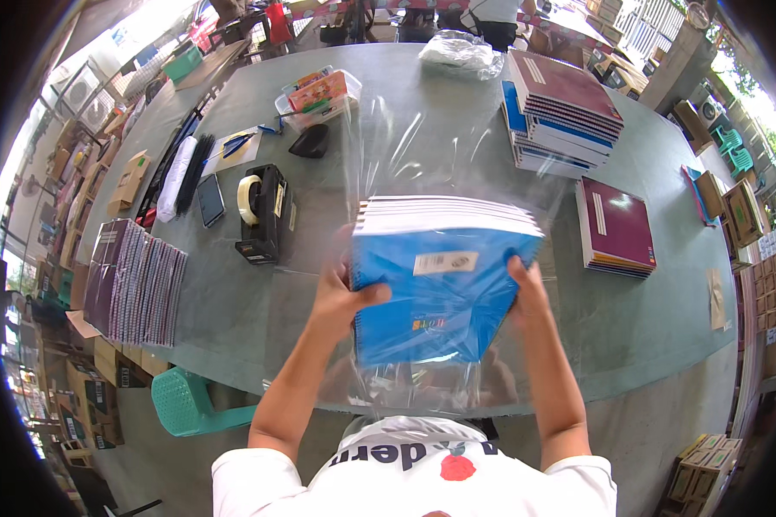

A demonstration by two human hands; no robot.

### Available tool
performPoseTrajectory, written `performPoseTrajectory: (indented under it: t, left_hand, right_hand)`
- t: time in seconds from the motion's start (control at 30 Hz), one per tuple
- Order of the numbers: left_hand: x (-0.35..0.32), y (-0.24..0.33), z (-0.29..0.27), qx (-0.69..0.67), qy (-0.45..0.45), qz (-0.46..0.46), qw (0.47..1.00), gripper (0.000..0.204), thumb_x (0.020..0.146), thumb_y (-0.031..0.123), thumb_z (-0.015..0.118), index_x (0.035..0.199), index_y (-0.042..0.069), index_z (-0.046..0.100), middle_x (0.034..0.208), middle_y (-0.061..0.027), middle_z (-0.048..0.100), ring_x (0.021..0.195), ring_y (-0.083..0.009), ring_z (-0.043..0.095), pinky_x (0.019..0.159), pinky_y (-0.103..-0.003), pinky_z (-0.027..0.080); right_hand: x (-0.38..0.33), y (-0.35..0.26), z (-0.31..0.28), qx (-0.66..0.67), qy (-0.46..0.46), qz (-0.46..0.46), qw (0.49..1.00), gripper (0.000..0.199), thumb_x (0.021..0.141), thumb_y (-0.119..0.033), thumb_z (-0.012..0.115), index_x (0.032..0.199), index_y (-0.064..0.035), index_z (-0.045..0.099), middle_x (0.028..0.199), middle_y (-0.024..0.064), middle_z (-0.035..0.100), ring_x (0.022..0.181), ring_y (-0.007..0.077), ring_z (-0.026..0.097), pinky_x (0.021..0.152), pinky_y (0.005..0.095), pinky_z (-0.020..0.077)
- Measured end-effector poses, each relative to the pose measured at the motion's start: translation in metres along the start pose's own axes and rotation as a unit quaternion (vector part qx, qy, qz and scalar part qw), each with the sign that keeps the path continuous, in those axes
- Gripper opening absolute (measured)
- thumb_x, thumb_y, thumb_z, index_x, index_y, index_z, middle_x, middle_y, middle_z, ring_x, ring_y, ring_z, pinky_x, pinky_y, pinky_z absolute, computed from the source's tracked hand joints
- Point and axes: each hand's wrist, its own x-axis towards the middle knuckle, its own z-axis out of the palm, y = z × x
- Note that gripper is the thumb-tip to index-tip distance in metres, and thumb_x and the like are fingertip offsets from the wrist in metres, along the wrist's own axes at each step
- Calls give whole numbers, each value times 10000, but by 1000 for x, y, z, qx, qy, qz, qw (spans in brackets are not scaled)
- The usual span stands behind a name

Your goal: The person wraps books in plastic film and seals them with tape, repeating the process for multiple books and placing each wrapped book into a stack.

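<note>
Between my two hands is a stack of blue spiral notebooks (431, 297), tilted so the blue cover and the white page edges both show. Clear plastic wrap (414, 151) surrounds the stack and stretches out past its far side. My left hand (347, 289) grips the left, spiral-bound side, thumb on the cover. On the opposite edge, my right hand (526, 289) holds on with its thumb pressed on the blue front. The fingers beneath the stack are mostly hidden.
On the green table (664, 319) stand a tall notebook pile (560, 95), maroon notebooks (616, 224) and a wrapped notebook row (138, 284). A tape dispenser (263, 215), phone (210, 201), black mouse-shaped object (309, 141) and plastic box (319, 95) lie left. A green stool (181, 401) stands below.
</note>
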Motion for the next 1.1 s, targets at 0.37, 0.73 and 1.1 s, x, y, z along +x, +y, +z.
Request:
performPoseTrajectory:
  t: [0.37,0.73,1.1]
  left_hand:
    - [31,9,-76,125,-225,-114,959,948,447,113,883,1273,1,433,1145,-63,566,1067,-160,496,912,-315,408]
    - [5,135,73,654,-302,397,569,773,614,444,771,1221,75,466,1048,-136,565,985,-283,540,871,-371,430]
    - [-7,168,76,565,-611,235,502,135,630,161,645,752,143,591,780,-27,478,759,-222,482,666,-356,417]
  right_hand:
    - [-11,10,-47,-127,-151,-57,979,1073,358,-118,932,1280,5,398,1159,69,539,1124,175,483,950,359,401]
    - [-61,-2,6,-331,74,-405,849,704,611,-327,834,1178,-16,553,1010,61,553,940,164,516,788,281,427]
    - [-66,-45,31,-603,21,-462,650,586,604,-313,797,1127,-120,618,1059,60,554,989,256,509,865,381,396]
